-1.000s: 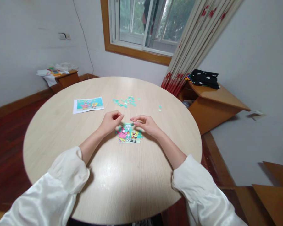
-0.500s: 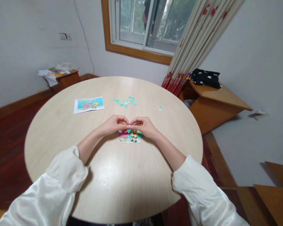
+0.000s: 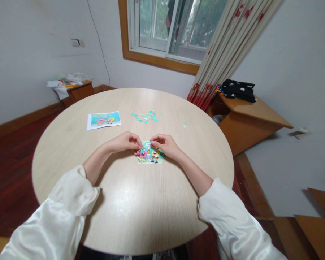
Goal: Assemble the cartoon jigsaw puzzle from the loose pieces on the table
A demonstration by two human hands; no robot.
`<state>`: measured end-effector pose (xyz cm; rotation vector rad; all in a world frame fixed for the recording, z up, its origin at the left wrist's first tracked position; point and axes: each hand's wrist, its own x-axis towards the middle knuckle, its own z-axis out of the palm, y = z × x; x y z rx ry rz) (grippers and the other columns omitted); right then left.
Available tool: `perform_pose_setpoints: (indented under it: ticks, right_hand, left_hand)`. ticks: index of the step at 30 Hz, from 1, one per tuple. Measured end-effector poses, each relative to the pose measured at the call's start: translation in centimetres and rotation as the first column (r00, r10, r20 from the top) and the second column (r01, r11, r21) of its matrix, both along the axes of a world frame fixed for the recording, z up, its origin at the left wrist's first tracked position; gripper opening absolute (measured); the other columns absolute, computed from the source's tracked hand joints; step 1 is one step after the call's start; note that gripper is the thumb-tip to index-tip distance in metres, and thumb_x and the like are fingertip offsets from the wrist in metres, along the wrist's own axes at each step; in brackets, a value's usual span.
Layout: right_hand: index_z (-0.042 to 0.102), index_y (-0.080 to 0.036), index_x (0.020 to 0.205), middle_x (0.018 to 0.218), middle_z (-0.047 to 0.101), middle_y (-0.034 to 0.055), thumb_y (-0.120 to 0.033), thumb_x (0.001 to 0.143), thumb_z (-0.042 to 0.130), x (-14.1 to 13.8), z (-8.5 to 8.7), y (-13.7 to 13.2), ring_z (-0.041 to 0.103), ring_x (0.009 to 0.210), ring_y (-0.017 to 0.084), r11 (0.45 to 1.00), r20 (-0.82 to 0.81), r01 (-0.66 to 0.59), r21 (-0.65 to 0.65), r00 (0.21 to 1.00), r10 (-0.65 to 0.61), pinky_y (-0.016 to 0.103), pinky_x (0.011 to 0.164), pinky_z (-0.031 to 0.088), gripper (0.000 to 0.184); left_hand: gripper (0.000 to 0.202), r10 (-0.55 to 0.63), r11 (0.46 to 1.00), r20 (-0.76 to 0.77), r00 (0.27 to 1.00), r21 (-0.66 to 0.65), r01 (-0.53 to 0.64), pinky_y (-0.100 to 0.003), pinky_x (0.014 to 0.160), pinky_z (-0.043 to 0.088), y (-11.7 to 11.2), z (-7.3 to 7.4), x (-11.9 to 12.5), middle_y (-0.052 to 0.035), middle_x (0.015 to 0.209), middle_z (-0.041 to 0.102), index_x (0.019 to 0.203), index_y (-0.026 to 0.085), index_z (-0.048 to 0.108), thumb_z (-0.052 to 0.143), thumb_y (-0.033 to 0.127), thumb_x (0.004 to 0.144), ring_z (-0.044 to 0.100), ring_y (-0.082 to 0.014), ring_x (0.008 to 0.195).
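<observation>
A partly joined jigsaw puzzle (image 3: 148, 155) lies flat near the middle of the round table, with pink, white and yellow cartoon figures on turquoise. My left hand (image 3: 128, 141) is at its upper left, thumb and fingers pinched on a small turquoise puzzle piece (image 3: 142, 150) over the pink figure. My right hand (image 3: 165, 144) rests by the upper right edge, its thumb and forefinger closed together beside the white figure's head. Whether anything sits between those fingertips I cannot make out. Both hands cover parts of the puzzle's sides.
Loose turquoise pieces (image 3: 146, 117) are scattered beyond the puzzle, and a couple more pieces (image 3: 185, 124) lie to the right. On the left is a printed reference picture (image 3: 104, 120). A wooden stand (image 3: 249, 122) with dark cloth is past the table's right edge.
My hands, whose fingertips met over the puzzle's top, have drawn apart. The left moved left and down onto the pink figure, uncovering the white figure's head. The view shifted slightly.
</observation>
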<state>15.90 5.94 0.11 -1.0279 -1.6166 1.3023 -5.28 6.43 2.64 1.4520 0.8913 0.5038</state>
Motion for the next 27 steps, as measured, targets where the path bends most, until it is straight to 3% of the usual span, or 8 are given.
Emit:
perform_pose_setpoints:
  ticks: [5,13,27]
  right_hand:
    - [0.065,-0.015,0.075,0.07,0.064,0.0002,-0.031,0.065,0.069,0.1,-0.1,0.0,0.057,0.065,0.011,1.0,0.021,-0.016,0.013,1.0,0.015,0.027,0.069,0.047,0.019]
    - [0.065,-0.016,0.074,0.069,0.065,0.0003,-0.031,0.064,0.07,0.1,-0.1,0.0,0.057,0.064,0.011,1.0,0.038,-0.008,0.018,0.999,0.007,0.027,0.066,0.047,0.019]
    - [0.065,-0.015,0.073,0.069,0.065,0.0008,-0.03,0.065,0.069,0.2,-0.1,0.0,0.057,0.064,0.011,0.999,0.058,-0.028,0.021,0.998,0.027,0.026,0.064,0.047,0.017]
  left_hand:
    - [0.018,-0.144,0.987,-0.112,0.983,-0.094,0.134,-0.024,0.054,0.051,0.1,0.5,-1.5,-0.0063,0.06,0.07,0.066,0.014,0.064,0.077,0.025,0.062,0.066,-0.0149,0.055]
    - [0.021,-0.233,0.965,-0.146,0.961,-0.16,0.209,-0.023,0.053,0.049,0.5,0.3,-2.1,-0.0015,0.054,0.066,0.065,0.016,0.064,0.079,0.029,0.061,0.06,-0.0115,0.048]
    - [0.013,-0.176,0.984,-0.151,0.973,-0.036,0.173,-0.02,0.049,0.043,0.1,0.2,-1.8,-0.0012,0.055,0.063,0.065,0.017,0.071,0.075,0.029,0.062,0.055,-0.0105,0.049]
